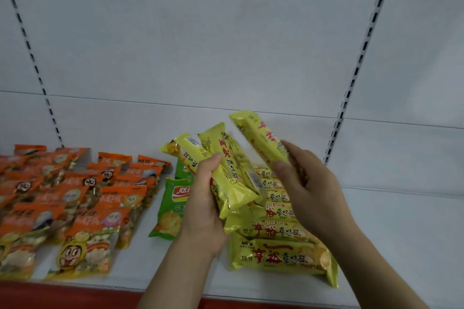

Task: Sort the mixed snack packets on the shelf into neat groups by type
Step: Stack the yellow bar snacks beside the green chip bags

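Observation:
My left hand (200, 203) grips two long yellow packets (226, 170) that fan upward above the shelf. To their right, my right hand (308, 183) holds one more yellow packet (258, 138), tilted up to the left. Under both hands a row of several yellow packets (278, 253) lies flat on the white shelf (401, 233). Two green chip bags (170, 208) lie just left of my left hand. Many orange packets (75, 195) cover the shelf's left part in overlapping rows.
The shelf's red front edge (62, 296) runs along the bottom. White back panels with two slotted black uprights (351, 88) rise behind. The shelf's right part holds no packets.

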Available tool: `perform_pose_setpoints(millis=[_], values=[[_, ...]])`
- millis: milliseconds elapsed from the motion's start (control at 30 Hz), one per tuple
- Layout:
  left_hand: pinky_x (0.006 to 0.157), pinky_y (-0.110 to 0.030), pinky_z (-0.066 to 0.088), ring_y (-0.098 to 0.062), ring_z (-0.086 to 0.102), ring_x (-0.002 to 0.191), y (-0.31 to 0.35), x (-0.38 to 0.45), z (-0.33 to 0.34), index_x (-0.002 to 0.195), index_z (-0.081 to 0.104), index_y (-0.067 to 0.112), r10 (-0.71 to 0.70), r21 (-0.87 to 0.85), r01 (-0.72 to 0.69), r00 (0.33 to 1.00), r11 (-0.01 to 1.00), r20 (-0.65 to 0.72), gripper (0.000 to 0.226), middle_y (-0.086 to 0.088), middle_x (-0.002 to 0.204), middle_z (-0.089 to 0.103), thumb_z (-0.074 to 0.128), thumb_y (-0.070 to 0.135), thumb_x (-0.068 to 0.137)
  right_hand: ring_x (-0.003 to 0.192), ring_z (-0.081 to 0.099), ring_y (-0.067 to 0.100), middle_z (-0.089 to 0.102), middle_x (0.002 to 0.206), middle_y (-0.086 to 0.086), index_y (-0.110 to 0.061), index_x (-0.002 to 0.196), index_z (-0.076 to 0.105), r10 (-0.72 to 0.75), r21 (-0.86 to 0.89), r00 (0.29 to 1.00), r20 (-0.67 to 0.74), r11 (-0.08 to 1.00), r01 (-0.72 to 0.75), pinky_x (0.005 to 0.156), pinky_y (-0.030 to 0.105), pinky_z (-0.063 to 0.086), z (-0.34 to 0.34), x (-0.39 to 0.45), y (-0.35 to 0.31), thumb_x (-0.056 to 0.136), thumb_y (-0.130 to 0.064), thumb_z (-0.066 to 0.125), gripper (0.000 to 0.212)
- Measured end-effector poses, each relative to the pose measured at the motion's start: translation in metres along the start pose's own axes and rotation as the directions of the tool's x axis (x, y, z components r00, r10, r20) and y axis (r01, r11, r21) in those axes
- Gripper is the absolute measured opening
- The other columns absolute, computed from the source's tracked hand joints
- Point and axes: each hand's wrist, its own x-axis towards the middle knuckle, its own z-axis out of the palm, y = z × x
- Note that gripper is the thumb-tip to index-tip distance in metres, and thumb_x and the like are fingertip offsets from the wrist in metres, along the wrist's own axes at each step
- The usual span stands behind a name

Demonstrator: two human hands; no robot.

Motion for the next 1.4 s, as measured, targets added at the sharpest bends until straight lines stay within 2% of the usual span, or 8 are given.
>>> perform_pose_setpoints(millis=[100, 233, 400, 600, 833, 1000, 1233, 1400], values=[[0.069, -0.039, 0.058, -0.025, 0.070, 0.069, 0.003, 0.006, -0.002, 0.082, 0.080, 0.019, 0.018, 0.004, -0.018, 1.000, 1.000, -0.013, 0.026, -0.008, 0.081, 0.072, 0.064, 0.039, 0.078, 0.094, 0.057, 0.006, 0.058, 0.112, -0.007, -0.026, 0.144, 0.050, -0.019, -0.096, 0.997, -0.070, 0.995, 0.012, 0.076, 0.025, 0.043, -0.015, 0.018, 0.015, 0.102, -0.040, 0.043, 0.044], [0.081, -0.042, 0.055, -0.025, 0.069, 0.080, 0.005, 0.014, -0.002, 0.099, 0.076, 0.020, 0.051, 0.030, -0.050, 0.998, 0.998, -0.047, 0.030, -0.007, 0.089, 0.072, 0.065, 0.040, 0.078, 0.101, 0.053, 0.016, 0.051, 0.115, -0.007, -0.022, 0.144, 0.049, 0.029, -0.278, 0.999, 0.036, 0.961, -0.018, 0.083, 0.030, 0.039, -0.030, 0.047, 0.055, 0.103, -0.034, 0.047, 0.042], [0.084, -0.043, 0.054, -0.025, 0.069, 0.083, 0.005, 0.020, -0.002, 0.104, 0.075, 0.021, 0.067, 0.077, -0.060, 0.994, 0.995, -0.089, 0.037, -0.006, 0.092, 0.072, 0.067, 0.042, 0.075, 0.113, 0.052, 0.018, 0.054, 0.126, -0.007, -0.024, 0.139, 0.056, -0.112, -0.430, 0.944, 0.310, 0.869, 0.245, 0.092, 0.033, 0.046, -0.024, 0.067, 0.088, 0.097, -0.029, 0.060, 0.042], [0.070, -0.037, 0.058, -0.021, 0.072, 0.073, 0.004, 0.018, -0.004, 0.099, 0.076, 0.021, 0.088, 0.104, -0.075, 0.988, 0.992, -0.126, 0.032, -0.006, 0.085, 0.074, 0.065, 0.041, 0.077, 0.124, 0.048, 0.017, 0.059, 0.130, -0.009, -0.029, 0.135, 0.057, -0.184, -0.439, 0.875, 0.448, 0.807, 0.395, 0.103, 0.041, 0.045, 0.005, 0.080, 0.104, 0.096, -0.032, 0.061, 0.040], [0.069, -0.036, 0.059, -0.022, 0.075, 0.079, 0.004, 0.013, -0.004, 0.110, 0.075, 0.018, 0.097, 0.142, -0.077, 0.986, 0.987, -0.139, 0.041, -0.007, 0.092, 0.077, 0.065, 0.041, 0.078, 0.122, 0.052, 0.026, 0.061, 0.127, -0.002, -0.027, 0.135, 0.059, -0.164, -0.587, 0.899, 0.407, 0.706, 0.395, 0.098, 0.045, 0.048, 0.015, 0.084, 0.122, 0.094, -0.034, 0.063, 0.042], [0.067, -0.036, 0.060, -0.023, 0.076, 0.077, -0.002, 0.010, -0.001, 0.101, 0.077, 0.019, 0.083, 0.143, -0.063, 0.986, 0.988, -0.143, 0.035, -0.009, 0.092, 0.078, 0.065, 0.041, 0.077, 0.119, 0.054, 0.025, 0.062, 0.126, -0.002, -0.028, 0.133, 0.060, -0.195, -0.565, 0.867, 0.458, 0.689, 0.453, 0.095, 0.043, 0.048, 0.017, 0.086, 0.113, 0.093, -0.033, 0.065, 0.041], [0.072, -0.038, 0.056, -0.022, 0.075, 0.076, -0.002, 0.008, 0.001, 0.102, 0.078, 0.018, 0.084, 0.162, -0.060, 0.986, 0.985, -0.145, 0.035, -0.008, 0.091, 0.078, 0.064, 0.040, 0.079, 0.128, 0.047, 0.020, 0.051, 0.139, -0.006, -0.032, 0.145, 0.045, -0.140, -0.623, 0.878, 0.459, 0.654, 0.430, 0.104, 0.038, 0.041, 0.014, 0.079, 0.102, 0.099, -0.035, 0.053, 0.047], [0.067, -0.036, 0.057, -0.022, 0.075, 0.071, -0.003, 0.008, 0.003, 0.077, 0.084, 0.021, 0.078, 0.148, -0.060, 0.990, 0.987, -0.116, 0.027, -0.008, 0.084, 0.077, 0.063, 0.038, 0.082, 0.118, 0.056, 0.014, 0.060, 0.128, -0.006, -0.026, 0.139, 0.054, -0.120, -0.395, 0.958, 0.259, 0.892, 0.218, 0.096, 0.027, 0.047, 0.004, 0.065, 0.067, 0.098, -0.031, 0.058, 0.042]])
